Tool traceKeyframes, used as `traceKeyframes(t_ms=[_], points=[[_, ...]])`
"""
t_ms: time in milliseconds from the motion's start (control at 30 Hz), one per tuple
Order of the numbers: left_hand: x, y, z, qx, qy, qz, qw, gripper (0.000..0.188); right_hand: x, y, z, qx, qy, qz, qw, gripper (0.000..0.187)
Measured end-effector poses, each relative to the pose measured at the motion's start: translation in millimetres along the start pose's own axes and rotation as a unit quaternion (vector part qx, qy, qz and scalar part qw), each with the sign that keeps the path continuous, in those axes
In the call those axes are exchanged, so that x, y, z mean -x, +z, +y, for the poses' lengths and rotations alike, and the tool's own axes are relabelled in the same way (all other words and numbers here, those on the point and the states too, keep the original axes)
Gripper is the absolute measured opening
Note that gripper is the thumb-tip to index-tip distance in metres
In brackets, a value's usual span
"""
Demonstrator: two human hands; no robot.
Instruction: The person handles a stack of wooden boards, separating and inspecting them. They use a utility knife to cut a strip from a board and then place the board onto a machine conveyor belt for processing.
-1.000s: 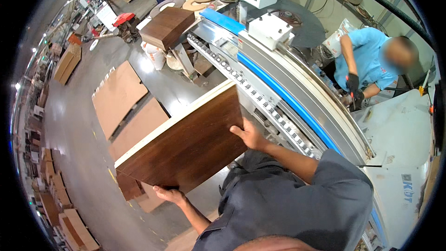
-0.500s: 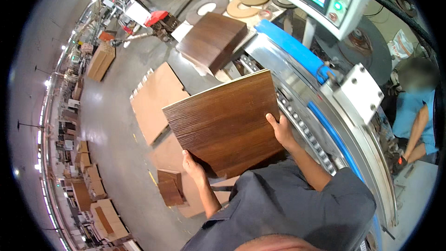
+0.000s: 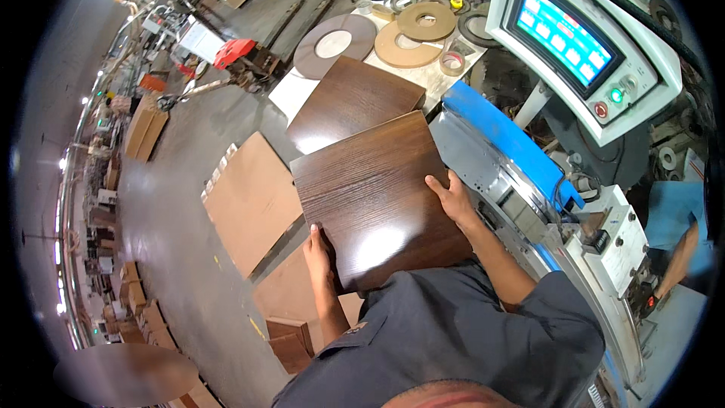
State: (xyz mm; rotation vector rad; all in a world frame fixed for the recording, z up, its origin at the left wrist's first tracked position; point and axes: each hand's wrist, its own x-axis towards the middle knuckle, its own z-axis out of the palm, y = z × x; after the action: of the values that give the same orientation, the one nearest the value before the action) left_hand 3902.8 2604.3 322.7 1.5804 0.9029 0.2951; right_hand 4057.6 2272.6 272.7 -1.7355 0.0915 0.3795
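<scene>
A dark brown wood-grain panel (image 3: 370, 189) is held in front of my body, tilted, with light glaring off its lower part. My left hand (image 3: 317, 255) grips its left edge, thumb on the face. On the right edge, my right hand (image 3: 451, 198) holds it the same way; the fingers of both hands are mostly hidden behind the board. Just beyond the held panel lies a stack of similar brown panels (image 3: 351, 98) on a table, and the held panel's far edge overlaps it in view.
Rolls of edge banding (image 3: 427, 21) lie on the white table (image 3: 291, 98). To the right stands a machine with a blue guard (image 3: 502, 143) and a control screen (image 3: 565, 34). A co-worker's arm (image 3: 680, 257) is at far right. Large boards (image 3: 253, 204) lie low on the left.
The panel has tipped flatter, so its face now catches the light and its pale far edge no longer shows. My view has shifted toward the table. Both hands keep their hold.
</scene>
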Motion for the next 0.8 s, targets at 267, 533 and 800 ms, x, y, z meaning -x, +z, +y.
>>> traceKeyframes(t_ms=[267,533,800], points=[[-238,46,108,-0.166,0.08,-0.147,0.972,0.075,-89,75,-81,-0.114,0.05,0.166,0.978,0.06],[-379,111,231,-0.385,0.2,-0.249,0.866,0.074,-123,145,-104,-0.08,0.0,0.239,0.968,0.081],[-411,143,111,-0.437,0.376,-0.111,0.81,0.07,-143,220,-28,0.003,0.077,0.288,0.954,0.126]])
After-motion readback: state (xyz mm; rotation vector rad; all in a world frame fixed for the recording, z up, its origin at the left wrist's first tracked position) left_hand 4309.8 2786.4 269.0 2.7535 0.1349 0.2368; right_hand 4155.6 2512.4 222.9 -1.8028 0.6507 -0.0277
